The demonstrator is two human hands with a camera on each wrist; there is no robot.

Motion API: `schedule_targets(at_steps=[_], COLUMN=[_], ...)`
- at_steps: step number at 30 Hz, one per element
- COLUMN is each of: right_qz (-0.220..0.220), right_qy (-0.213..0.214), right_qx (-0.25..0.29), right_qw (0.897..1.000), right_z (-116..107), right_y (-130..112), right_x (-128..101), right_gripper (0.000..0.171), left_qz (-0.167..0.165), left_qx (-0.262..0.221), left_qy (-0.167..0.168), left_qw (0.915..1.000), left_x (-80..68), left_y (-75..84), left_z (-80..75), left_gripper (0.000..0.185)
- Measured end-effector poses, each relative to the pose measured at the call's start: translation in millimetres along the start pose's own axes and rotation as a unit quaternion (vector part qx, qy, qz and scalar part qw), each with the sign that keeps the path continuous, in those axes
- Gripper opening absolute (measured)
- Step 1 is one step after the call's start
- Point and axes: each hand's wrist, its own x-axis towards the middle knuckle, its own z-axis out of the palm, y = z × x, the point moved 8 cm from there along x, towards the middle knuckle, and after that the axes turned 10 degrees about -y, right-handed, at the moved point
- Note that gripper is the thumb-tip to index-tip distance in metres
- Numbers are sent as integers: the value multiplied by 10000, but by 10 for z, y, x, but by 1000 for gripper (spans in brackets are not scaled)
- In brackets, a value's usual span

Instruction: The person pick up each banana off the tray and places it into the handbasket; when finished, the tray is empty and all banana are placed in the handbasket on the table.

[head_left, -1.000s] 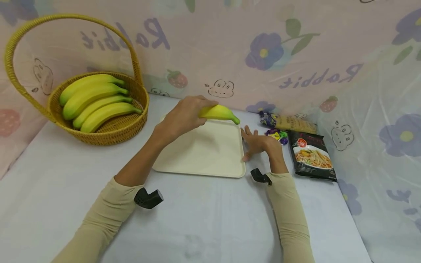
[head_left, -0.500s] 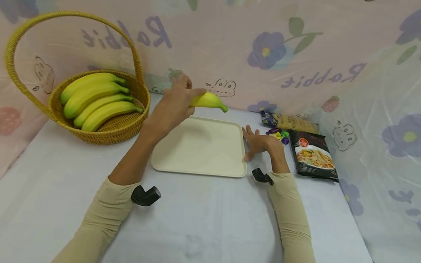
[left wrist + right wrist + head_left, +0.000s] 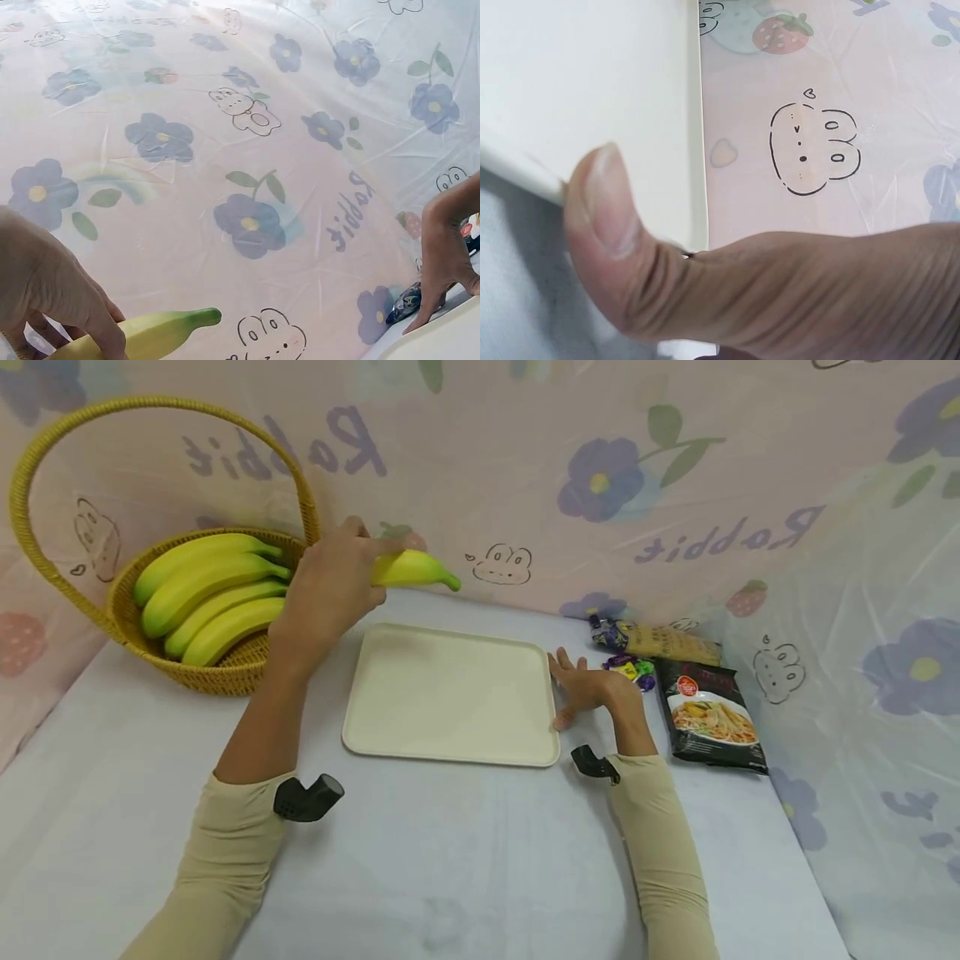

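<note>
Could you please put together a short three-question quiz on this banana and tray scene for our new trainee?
1. True or false: the left hand grips a banana in the air.
2. How many bananas lie in the basket?
3. What does the right hand touch? A) noodle packet B) tray edge C) basket handle

Key
1. True.
2. Four.
3. B: the right wrist view shows the thumb against the tray's edge.

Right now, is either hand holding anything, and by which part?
The left hand grips a banana around its blunt end, the green stem tip pointing away. The right hand holds nothing; it rests against the tray's right edge.
</note>
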Motion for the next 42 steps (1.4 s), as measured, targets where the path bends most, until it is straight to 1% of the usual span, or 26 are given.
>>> schedule_targets(at_steps=[3, 5, 10, 14, 19, 23, 29, 32, 35, 38, 42], right_qz=[22, 27, 15, 21, 23, 34, 20, 12, 6, 3, 20], right_qy=[29, 42, -1, 47, 4, 16, 8, 3, -31, -11, 9], right_qx=[-20, -34, -71, -93, -114, -95, -23, 6, 34, 11, -14], right_qw=[10000, 10000, 10000, 9999, 9999, 9999, 10000, 10000, 10000, 10000, 10000], right_z=[-18, -32, -36, -39, -28, -43, -25, -4, 17, 16, 22], right_y=[2, 4, -5, -6, -12, -17, -3, 4, 0, -14, -31], right_x=[-3, -2, 17, 19, 18, 10, 14, 17, 14, 1, 12], right_gripper=[132, 132, 130, 131, 132, 134, 132, 131, 130, 130, 130], left_qz=[-125, -235, -459, -472, -510, -663, -963, -1177, -1351, -1505, -1767], left_qx=[-2, -94, -320, -416, -409, -341, -272, -274, -218, -233, -408], left_qy=[40, 57, 41, 39, -22, 29, 271, 274, 197, 33, -293], left_qw=[9999, 9997, 9984, 9980, 9979, 9972, 9946, 9923, 9904, 9883, 9830], left_x=[-13, -22, -61, -64, -47, -53, -148, -207, -257, -300, -386], left_y=[-84, -136, -238, -270, -330, -443, -733, -914, -1099, -1276, -1530], left_z=[-56, -88, -142, -162, -184, -251, -347, -376, -382, -373, -324], left_gripper=[56, 55, 58, 58, 58, 59, 61, 61, 60, 60, 61])
